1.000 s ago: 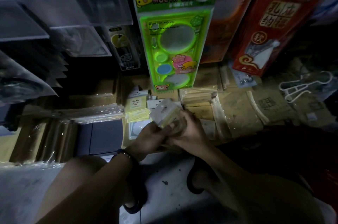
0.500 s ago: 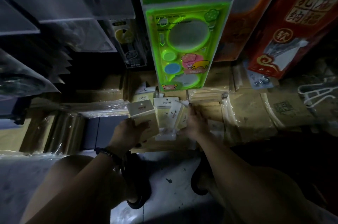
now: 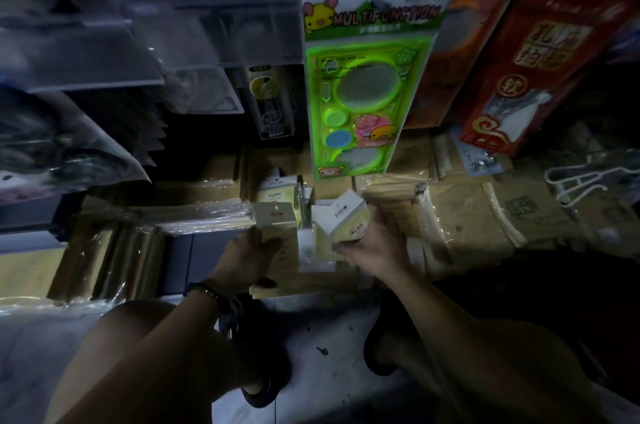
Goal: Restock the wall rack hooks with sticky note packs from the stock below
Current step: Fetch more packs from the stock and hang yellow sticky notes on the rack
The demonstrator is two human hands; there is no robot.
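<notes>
Pale yellow sticky note packs with white hang-tab headers lie in the low stock point(image 3: 277, 193) under the wall rack. My left hand point(image 3: 247, 259) grips a stack of these packs point(image 3: 275, 219), their header cards pointing up. My right hand point(image 3: 372, 243) holds another bundle of packs point(image 3: 346, 217), tilted to the right, just above the stock. More packs point(image 3: 313, 250) lie between the two hands. The rack hooks themselves are mostly hidden behind hanging goods at the top.
A green stencil card point(image 3: 363, 84) hangs right above the stock. Red and orange boxes point(image 3: 540, 53) hang to the right, clear plastic sleeves point(image 3: 104, 53) to the left. Wrapped brown paper bundles point(image 3: 467, 216) line the floor shelf. White hangers point(image 3: 581, 181) lie far right. My knees are below.
Both hands were together on one bundle a second ago. They have split apart: the left hand holds its stack at the left, the right hand has lifted a second bundle from the stock.
</notes>
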